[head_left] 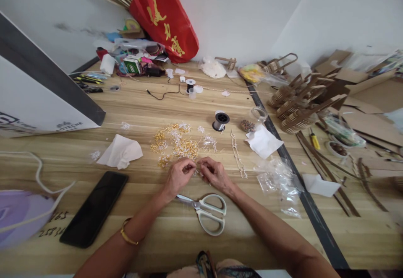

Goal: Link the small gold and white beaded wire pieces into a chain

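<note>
My left hand (181, 176) and my right hand (217, 175) almost meet over the table, thumbs and fingertips pinched together. Whatever lies between the fingertips is too small to name. Just beyond them spreads a pile of gold jewelry findings (185, 149), with silver pins (209, 142) to its right. A beaded chain (235, 154) lies stretched out right of my hands. White-handled scissors (204, 211) rest below my wrists, their blades partly under my left hand. A spool of silver wire (221, 120) stands farther back.
A black phone (94, 209) and a crumpled tissue (120, 152) lie to the left. On the right are white paper (264, 141), clear plastic bags (278, 181), a jar of beads (248, 126) and small woven baskets (292, 116). A large box (47, 97) stands at the left edge.
</note>
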`<state>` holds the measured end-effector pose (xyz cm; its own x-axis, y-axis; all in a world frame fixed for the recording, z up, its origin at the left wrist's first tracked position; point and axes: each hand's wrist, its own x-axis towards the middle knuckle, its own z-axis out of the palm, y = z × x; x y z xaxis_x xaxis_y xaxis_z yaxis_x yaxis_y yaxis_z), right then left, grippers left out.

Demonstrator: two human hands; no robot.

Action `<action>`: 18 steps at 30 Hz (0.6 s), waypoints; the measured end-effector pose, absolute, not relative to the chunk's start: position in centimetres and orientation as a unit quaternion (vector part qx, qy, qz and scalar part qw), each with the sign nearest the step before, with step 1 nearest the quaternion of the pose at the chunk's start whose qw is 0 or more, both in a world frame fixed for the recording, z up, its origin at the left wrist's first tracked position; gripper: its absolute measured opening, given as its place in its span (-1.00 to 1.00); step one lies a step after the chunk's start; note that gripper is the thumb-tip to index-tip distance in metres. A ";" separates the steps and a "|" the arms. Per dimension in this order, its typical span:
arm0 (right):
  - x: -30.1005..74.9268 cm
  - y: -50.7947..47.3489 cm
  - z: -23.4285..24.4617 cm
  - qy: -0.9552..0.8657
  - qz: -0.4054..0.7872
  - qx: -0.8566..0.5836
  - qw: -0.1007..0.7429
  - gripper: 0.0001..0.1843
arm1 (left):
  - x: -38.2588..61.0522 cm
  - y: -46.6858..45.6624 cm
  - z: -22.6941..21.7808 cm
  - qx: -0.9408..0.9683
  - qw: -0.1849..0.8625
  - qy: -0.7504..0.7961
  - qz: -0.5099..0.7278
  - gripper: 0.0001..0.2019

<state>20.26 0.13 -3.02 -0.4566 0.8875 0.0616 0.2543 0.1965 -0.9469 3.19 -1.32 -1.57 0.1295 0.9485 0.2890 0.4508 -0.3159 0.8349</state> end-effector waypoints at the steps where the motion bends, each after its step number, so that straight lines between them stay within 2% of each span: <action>1: 20.3 0.2 -3.0 -0.700 0.489 -0.408 0.323 -0.70 | 3.2 -1.3 -1.6 0.691 0.290 0.505 0.428 -0.89; 9: 20.2 0.5 -2.8 -0.708 0.500 -0.397 0.303 -0.72 | 3.3 -1.3 -1.5 0.688 0.270 0.495 0.456 -0.90; 18: 20.1 0.5 -2.9 -0.699 0.504 -0.405 0.307 -0.76 | 3.2 -1.2 -1.7 0.670 0.300 0.496 0.464 -0.91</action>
<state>20.14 0.51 -2.95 -0.4844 0.8746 0.0208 0.2570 0.1649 -0.9522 3.15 -1.15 -1.68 0.0774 0.9428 0.3241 0.3847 -0.3282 0.8627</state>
